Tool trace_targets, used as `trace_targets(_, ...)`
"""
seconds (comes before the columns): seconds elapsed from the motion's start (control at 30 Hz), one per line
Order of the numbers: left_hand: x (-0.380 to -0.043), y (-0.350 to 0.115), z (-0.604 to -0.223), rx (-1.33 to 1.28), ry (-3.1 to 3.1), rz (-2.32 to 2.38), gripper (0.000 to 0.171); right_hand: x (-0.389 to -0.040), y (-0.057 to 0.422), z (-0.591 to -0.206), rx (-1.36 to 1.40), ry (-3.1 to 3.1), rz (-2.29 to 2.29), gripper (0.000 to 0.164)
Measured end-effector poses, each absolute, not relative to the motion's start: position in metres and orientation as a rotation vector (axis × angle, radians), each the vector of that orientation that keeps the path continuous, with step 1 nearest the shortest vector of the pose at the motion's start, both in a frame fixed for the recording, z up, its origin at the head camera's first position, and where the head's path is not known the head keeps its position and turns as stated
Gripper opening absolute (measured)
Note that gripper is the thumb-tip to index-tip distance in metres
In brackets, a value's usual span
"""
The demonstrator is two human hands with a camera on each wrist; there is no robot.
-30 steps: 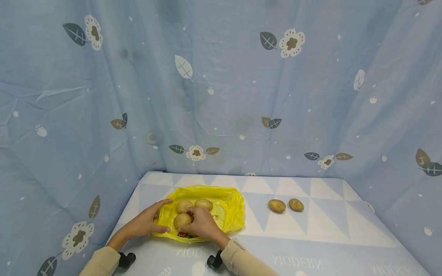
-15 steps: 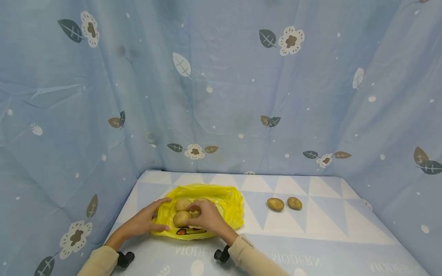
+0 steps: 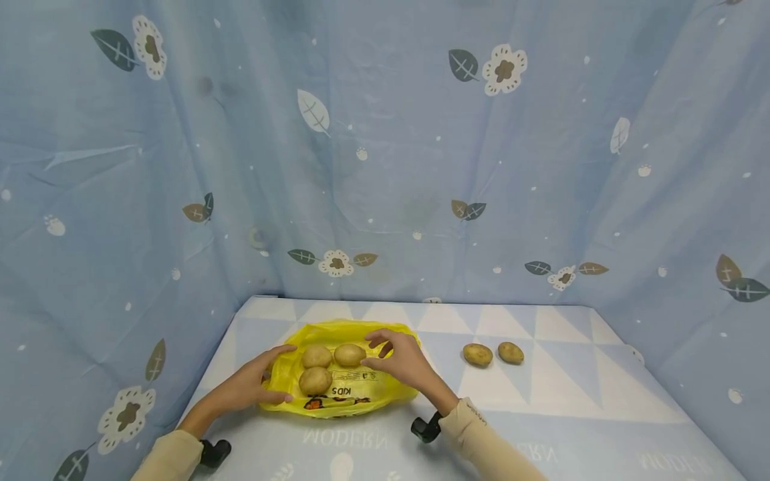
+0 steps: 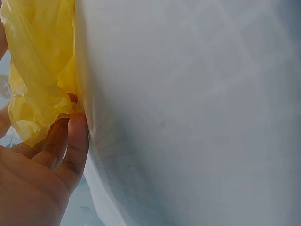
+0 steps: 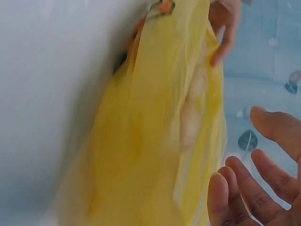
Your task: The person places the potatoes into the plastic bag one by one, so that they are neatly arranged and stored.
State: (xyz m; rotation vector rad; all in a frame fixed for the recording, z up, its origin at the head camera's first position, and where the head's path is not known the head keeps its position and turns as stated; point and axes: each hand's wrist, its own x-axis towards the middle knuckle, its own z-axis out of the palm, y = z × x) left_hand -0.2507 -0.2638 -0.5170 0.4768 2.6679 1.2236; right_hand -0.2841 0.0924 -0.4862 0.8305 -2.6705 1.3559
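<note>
A yellow plastic bag (image 3: 385, 394) lies mouth-up on the left part of the table. Inside it are three potatoes: one at the back left (image 3: 317, 356), one at the back right (image 3: 349, 355) and one in front (image 3: 315, 381). At the bag's left end, my left hand (image 3: 252, 381) holds the plastic, thumb in front and index finger behind. In the left wrist view its lower fingers (image 4: 77, 134) touch the crumpled bag side. My right hand (image 3: 400, 357) hovers over the bag's right half, fingers loosely bent and apart, holding nothing.
Two more potatoes, one on the left (image 3: 478, 355) and one on the right (image 3: 510, 353), lie to the right of the bag. The table (image 3: 577, 394) has a patterned cloth. Blue floral curtains (image 3: 385, 167) enclose its back and sides.
My right hand was at the potatoes in the bag, shifted the fingers to the back-right one, then drew away rightward with nothing held. My left hand keeps its place at the bag.
</note>
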Motion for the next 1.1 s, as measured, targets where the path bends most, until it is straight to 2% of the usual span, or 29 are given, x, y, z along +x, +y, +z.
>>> trace_targets(0.4, -0.25, -0.263, -0.516, 0.487, 2.67, 1.232, 0.094, -0.295, 0.152, -0.488, 0.649, -2.698, 1.328, 0.048)
trace_targets(0.67, -0.251, -0.262, -0.517, 0.505, 2.667, 1.237, 0.094, -0.304, 0.198, -0.501, 0.477, -2.681, 1.276, 0.043)
trace_targets(0.8, -0.251, -0.263, -0.518, 0.52, 2.67, 1.236, 0.093, -0.304, 0.221, -0.505, 0.387, -2.706, 1.256, 0.048)
trace_targets(1.1, -0.251, -0.264, -0.518, 0.503, 2.67, 1.237, 0.093, -0.3, 0.262, -0.514, 0.305, -2.684, 1.413, 0.05)
